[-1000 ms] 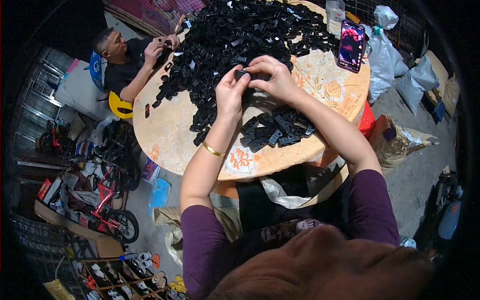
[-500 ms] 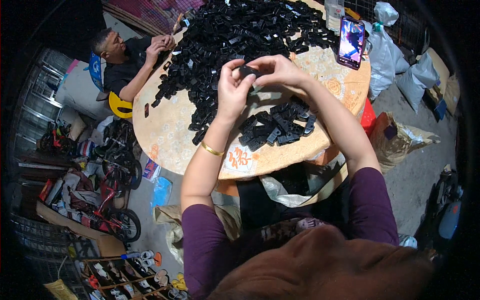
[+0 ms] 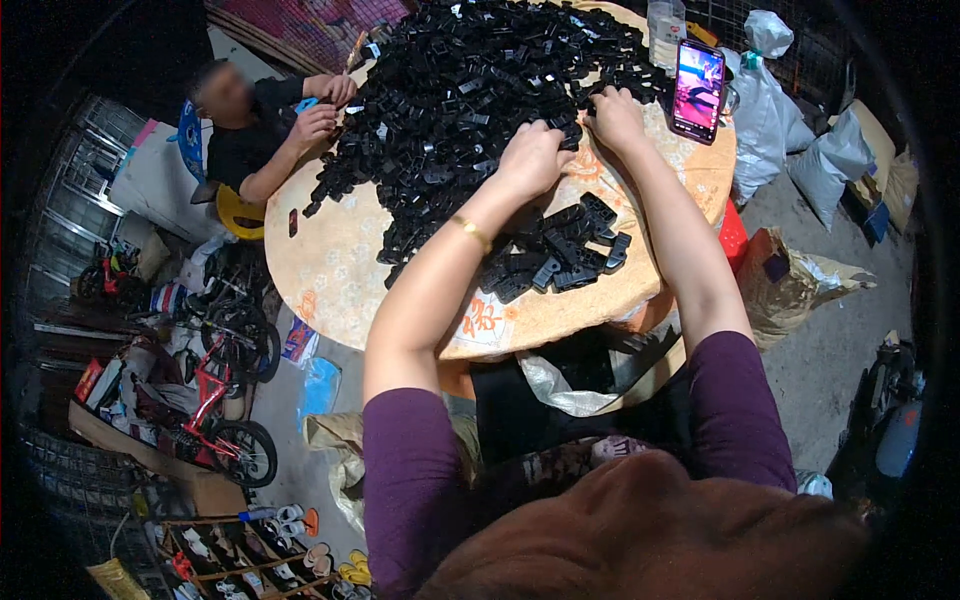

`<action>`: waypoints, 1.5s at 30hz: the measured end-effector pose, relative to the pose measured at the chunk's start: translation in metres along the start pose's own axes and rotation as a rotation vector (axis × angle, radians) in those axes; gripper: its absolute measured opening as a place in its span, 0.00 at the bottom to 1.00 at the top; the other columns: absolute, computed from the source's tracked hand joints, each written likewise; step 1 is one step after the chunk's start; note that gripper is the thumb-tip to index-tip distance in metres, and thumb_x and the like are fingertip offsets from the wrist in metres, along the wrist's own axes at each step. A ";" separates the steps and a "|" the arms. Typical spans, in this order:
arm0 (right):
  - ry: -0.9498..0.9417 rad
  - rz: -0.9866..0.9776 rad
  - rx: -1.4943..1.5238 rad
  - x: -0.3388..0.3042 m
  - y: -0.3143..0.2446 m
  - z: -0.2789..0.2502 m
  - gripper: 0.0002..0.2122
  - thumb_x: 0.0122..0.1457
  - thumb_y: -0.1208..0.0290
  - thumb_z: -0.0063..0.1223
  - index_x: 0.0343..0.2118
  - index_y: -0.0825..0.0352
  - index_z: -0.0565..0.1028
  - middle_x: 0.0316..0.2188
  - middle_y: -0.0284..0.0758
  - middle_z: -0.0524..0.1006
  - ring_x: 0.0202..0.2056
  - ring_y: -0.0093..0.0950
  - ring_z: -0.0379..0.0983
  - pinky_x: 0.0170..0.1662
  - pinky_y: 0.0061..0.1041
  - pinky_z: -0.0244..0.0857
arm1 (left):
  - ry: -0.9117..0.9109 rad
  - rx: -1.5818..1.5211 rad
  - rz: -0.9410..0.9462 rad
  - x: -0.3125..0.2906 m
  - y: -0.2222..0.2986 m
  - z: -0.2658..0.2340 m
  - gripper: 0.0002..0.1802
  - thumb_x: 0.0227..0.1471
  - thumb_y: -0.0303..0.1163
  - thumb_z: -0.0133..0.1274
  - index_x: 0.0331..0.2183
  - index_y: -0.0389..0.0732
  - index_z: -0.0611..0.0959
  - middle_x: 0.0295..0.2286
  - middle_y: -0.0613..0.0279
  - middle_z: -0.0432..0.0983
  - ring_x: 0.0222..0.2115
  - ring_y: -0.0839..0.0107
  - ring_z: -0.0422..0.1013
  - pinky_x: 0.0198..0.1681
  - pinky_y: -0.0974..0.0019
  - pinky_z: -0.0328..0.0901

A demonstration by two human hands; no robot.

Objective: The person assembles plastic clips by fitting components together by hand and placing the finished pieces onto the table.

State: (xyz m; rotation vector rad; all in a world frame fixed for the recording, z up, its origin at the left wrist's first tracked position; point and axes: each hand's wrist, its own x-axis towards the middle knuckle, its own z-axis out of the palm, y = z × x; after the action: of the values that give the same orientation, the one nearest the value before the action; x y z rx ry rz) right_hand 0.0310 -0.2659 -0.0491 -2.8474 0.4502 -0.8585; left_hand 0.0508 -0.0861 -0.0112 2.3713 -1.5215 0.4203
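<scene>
A big heap of small black plastic parts covers the far half of a round table with a patterned tan cloth. My left hand, a gold bangle on its wrist, lies knuckles-up at the heap's near edge with fingers curled into the parts. My right hand reaches into the heap just to the right, its fingertips hidden among the pieces. A smaller cluster of black parts lies apart, close to the table's near edge, below both hands.
A lit phone leans at the table's far right. Another person sits at the far left, hands at the heap. Plastic bags stand to the right; a red bicycle and shoes lie at the lower left.
My hands were pressed together over one black part in front of the heap. They have since separated and moved forward into the heap's edge.
</scene>
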 end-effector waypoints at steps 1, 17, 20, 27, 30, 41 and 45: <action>-0.011 0.023 -0.044 0.001 0.001 -0.002 0.14 0.46 0.62 0.52 0.34 0.64 0.74 0.34 0.38 0.71 0.39 0.37 0.66 0.40 0.33 0.63 | 0.004 0.000 0.005 0.004 0.001 0.007 0.14 0.42 0.39 0.52 0.26 0.36 0.79 0.27 0.50 0.71 0.31 0.55 0.67 0.35 0.60 0.63; -0.073 -0.028 0.142 -0.011 -0.029 -0.023 0.10 0.42 0.71 0.48 0.30 0.62 0.76 0.29 0.41 0.74 0.34 0.37 0.71 0.38 0.33 0.65 | 0.229 -0.322 -0.133 -0.031 -0.016 -0.012 0.09 0.42 0.30 0.53 0.28 0.37 0.77 0.25 0.55 0.70 0.26 0.65 0.69 0.29 0.67 0.65; -0.269 -0.020 -0.105 -0.013 -0.028 -0.022 0.11 0.42 0.70 0.49 0.30 0.66 0.75 0.29 0.42 0.74 0.34 0.37 0.71 0.39 0.32 0.65 | 0.201 -0.560 -0.381 -0.050 -0.023 -0.031 0.09 0.47 0.31 0.50 0.28 0.35 0.78 0.24 0.62 0.68 0.21 0.75 0.66 0.25 0.75 0.63; -0.319 -0.123 0.211 -0.012 -0.025 -0.027 0.16 0.39 0.78 0.50 0.36 0.67 0.73 0.35 0.43 0.72 0.40 0.42 0.68 0.43 0.31 0.63 | -0.015 -0.541 -0.270 -0.076 -0.011 -0.026 0.16 0.36 0.25 0.54 0.33 0.35 0.74 0.28 0.56 0.69 0.29 0.69 0.67 0.34 0.69 0.63; -0.447 -0.004 0.155 -0.009 -0.027 -0.033 0.17 0.37 0.77 0.55 0.36 0.66 0.73 0.38 0.44 0.70 0.43 0.40 0.65 0.43 0.31 0.62 | -0.028 -0.467 -0.218 -0.076 -0.007 -0.021 0.16 0.34 0.24 0.55 0.33 0.35 0.74 0.26 0.55 0.70 0.27 0.69 0.68 0.31 0.69 0.63; -0.344 -0.330 0.342 -0.011 -0.023 -0.029 0.16 0.37 0.75 0.59 0.34 0.67 0.73 0.29 0.41 0.74 0.33 0.37 0.70 0.37 0.30 0.63 | 0.139 -1.375 -0.659 -0.077 -0.019 -0.033 0.11 0.44 0.22 0.52 0.34 0.35 0.74 0.26 0.65 0.72 0.25 0.78 0.69 0.29 0.76 0.66; -0.365 -0.234 0.704 -0.013 -0.026 -0.022 0.10 0.45 0.74 0.55 0.31 0.69 0.73 0.22 0.33 0.74 0.25 0.24 0.69 0.29 0.24 0.62 | 0.202 -1.454 -0.646 -0.076 -0.021 -0.030 0.11 0.43 0.21 0.52 0.34 0.35 0.75 0.27 0.65 0.72 0.25 0.77 0.69 0.30 0.75 0.66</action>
State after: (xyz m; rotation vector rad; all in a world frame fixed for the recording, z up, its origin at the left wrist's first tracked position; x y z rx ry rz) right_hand 0.0146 -0.2376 -0.0320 -2.3241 -0.2045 -0.3890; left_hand 0.0368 -0.0029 -0.0151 1.3595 -0.4649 -0.4637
